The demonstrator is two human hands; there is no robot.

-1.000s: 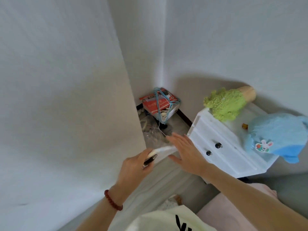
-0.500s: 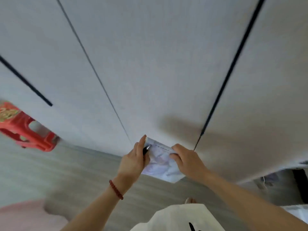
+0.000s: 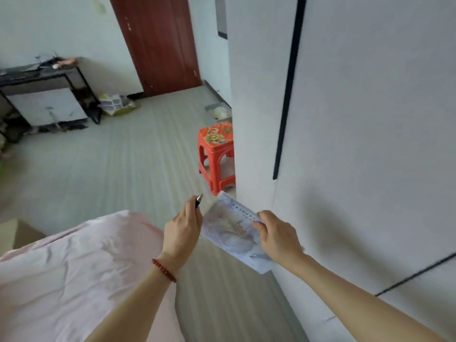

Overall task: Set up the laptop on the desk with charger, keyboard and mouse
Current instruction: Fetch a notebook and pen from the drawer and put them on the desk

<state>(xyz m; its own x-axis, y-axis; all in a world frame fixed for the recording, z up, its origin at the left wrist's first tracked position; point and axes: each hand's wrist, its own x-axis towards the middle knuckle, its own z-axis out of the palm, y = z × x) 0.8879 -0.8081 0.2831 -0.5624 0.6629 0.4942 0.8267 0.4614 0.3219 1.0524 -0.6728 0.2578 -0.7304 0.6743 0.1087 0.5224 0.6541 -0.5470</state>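
My left hand grips a dark pen whose tip sticks up past my fingers. My right hand pinches the right edge of a pale blue booklet with a faint picture on its cover, held between both hands over the floor. A black-framed desk with clutter on top stands far off at the left, against the wall. I see no laptop, charger, keyboard or mouse.
A white wardrobe with black handles fills the right. A red plastic stool stands by its corner. A bed with a pink sheet lies at lower left. A brown door is at the back, with bags on the floor.
My view swung left from the bedside corner across the wardrobe to the open room. My right hand has taken hold of the booklet that the left hand held with the pen.
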